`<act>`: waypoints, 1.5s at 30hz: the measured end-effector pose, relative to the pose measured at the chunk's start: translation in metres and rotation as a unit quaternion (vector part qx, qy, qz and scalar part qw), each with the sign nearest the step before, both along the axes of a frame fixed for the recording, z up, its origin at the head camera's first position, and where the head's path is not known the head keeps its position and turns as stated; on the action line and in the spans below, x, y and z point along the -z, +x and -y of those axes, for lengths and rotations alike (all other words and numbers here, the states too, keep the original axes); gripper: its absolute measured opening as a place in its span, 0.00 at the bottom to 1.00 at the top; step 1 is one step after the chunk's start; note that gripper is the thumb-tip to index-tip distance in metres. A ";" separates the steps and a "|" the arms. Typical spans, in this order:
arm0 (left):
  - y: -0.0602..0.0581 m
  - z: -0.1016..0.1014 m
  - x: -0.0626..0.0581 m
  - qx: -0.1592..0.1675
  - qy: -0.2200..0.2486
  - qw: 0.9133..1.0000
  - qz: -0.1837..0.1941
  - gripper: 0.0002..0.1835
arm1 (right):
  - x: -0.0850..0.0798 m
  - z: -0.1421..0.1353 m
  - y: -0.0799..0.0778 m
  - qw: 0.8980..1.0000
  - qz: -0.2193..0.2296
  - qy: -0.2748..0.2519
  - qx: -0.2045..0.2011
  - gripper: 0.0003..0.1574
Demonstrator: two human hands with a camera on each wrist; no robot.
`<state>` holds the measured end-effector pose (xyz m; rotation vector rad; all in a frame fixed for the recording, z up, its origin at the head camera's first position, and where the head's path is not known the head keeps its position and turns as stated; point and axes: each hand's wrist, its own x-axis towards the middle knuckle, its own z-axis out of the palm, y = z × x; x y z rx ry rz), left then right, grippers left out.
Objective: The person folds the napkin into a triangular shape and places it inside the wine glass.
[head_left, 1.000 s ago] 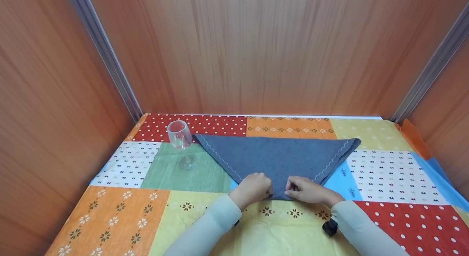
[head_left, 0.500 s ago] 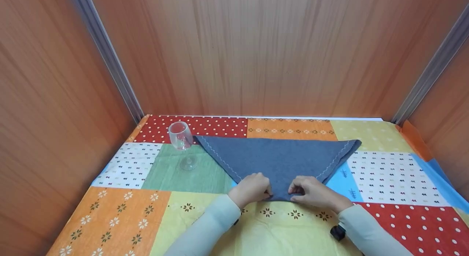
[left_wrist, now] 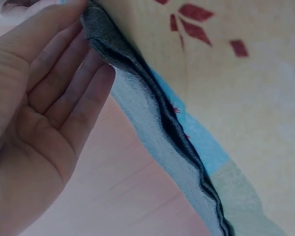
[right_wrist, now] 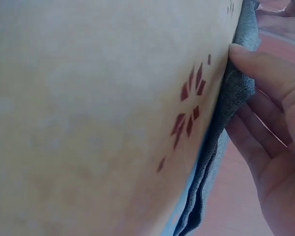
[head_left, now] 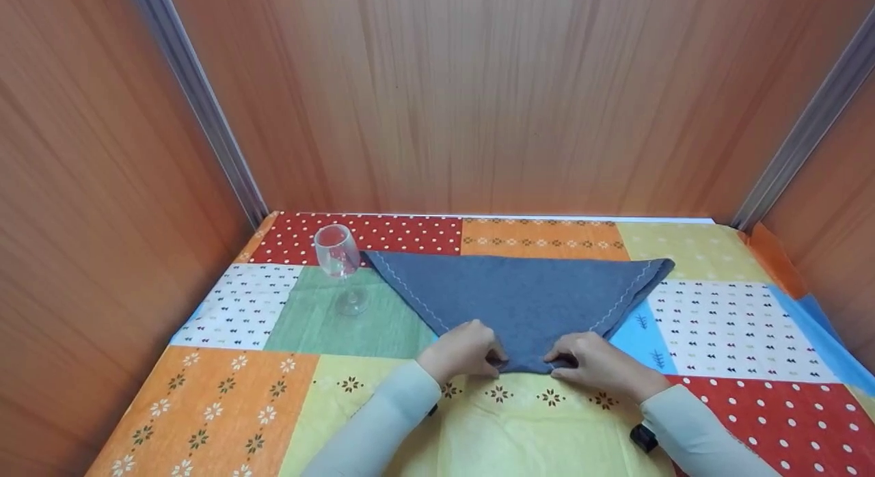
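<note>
Grey-blue cloth at centre of the head view, spread flat and folded; broad side toward the top of the frame, sides slanting in to a narrow lower edge, pale wavy stitching along both slants. Left hand at lower centre, on the cloth's lower edge: grip nearly closed, thumb and fingers pinching the edge. Right hand a little right of it, same edge: grip also nearly closed, cloth pinched between thumb and fingers. Both wrist views show layers along the cloth's side; left thumb tip cut off by the frame top. Glass upright at left of centre, foot on a green patch, just beside the cloth's upper-left tip. Patchwork tablecloth beneath all. Pale sleeves enter from the bottom. Wood-grain panels fill the upper frame, metal posts at the corners.
</note>
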<state>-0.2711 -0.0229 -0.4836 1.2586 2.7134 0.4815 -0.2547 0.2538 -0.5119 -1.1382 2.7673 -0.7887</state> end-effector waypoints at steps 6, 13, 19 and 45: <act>-0.004 0.002 0.004 -0.001 0.009 1.000 0.002 0.15 | -0.001 0.003 0.000 1.000 -0.007 0.005 0.003 0.09; -0.007 0.006 0.005 0.009 0.028 1.000 0.007 0.12 | -0.001 0.003 -0.003 1.000 -0.002 -0.001 0.010 0.07; -0.016 0.010 0.009 -0.002 0.040 0.998 0.053 0.11 | 0.000 0.001 -0.007 0.999 0.039 -0.016 0.024 0.06; -0.029 0.004 0.015 -0.132 0.059 0.979 0.143 0.05 | -0.003 0.008 -0.021 0.985 0.156 -0.048 0.057 0.05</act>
